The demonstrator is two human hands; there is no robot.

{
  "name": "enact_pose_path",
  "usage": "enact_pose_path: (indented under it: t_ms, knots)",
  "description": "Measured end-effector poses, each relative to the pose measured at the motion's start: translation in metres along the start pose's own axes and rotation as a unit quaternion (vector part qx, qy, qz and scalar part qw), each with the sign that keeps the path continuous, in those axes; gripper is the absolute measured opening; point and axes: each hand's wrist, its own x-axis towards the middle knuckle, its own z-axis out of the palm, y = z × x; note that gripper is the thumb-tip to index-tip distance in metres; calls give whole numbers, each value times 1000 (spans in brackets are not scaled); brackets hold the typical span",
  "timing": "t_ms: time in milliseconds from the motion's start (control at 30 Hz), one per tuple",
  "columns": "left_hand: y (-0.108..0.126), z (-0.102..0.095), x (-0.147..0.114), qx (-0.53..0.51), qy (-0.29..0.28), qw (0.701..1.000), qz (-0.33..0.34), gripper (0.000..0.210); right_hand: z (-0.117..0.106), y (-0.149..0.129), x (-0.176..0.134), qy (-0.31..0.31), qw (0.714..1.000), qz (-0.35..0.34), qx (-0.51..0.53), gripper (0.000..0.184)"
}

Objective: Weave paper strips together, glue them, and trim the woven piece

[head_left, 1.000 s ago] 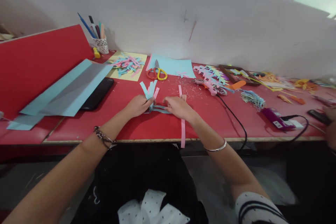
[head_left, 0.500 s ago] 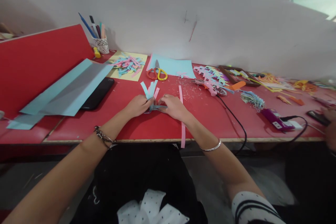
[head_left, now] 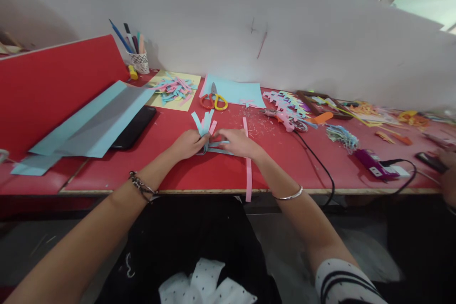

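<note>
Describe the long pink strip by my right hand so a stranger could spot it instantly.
On the red table along the wall, find the right hand. The pink strip runs front to back, partly hidden by that hand. Unlike the blue and pink strips bunched at the left hand, it lies single, its near end jutting past the table.

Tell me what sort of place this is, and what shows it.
Likely a paper-craft workroom: on the long red table lie a pink glue gun with a black cord, grey-bladed scissors with red and yellow handles, and a heap of pale blue and pink paper strips. Home or shop, can't tell.
</note>
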Motion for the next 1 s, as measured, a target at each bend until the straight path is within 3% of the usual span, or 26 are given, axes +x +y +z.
enact_pose_path:
  t_ms: [200,433,567,667,767,1000]
  knots:
    - [-6,5,0,-29,32,999,31,39,-2,-1,17,38,986,-24,158,23]
    - [-4,4,0,-16,29,999,28,31,7,2,23,71,950,-92,290,24]
    - [-1,2,0,-34,39,999,15,27,-9,32,-2,130,967,-108,192,35]
    - [0,3,2,-18,58,998,-25,33,-16,63,-24,115,981,-144,54,45]
    - [0,4,2,-8,70,996,-57,37,-15,84,-39,68,986,-142,-48,41]
    - [1,1,1,-3,71,995,-73,31,-10,87,-54,6,991,-120,-55,44]
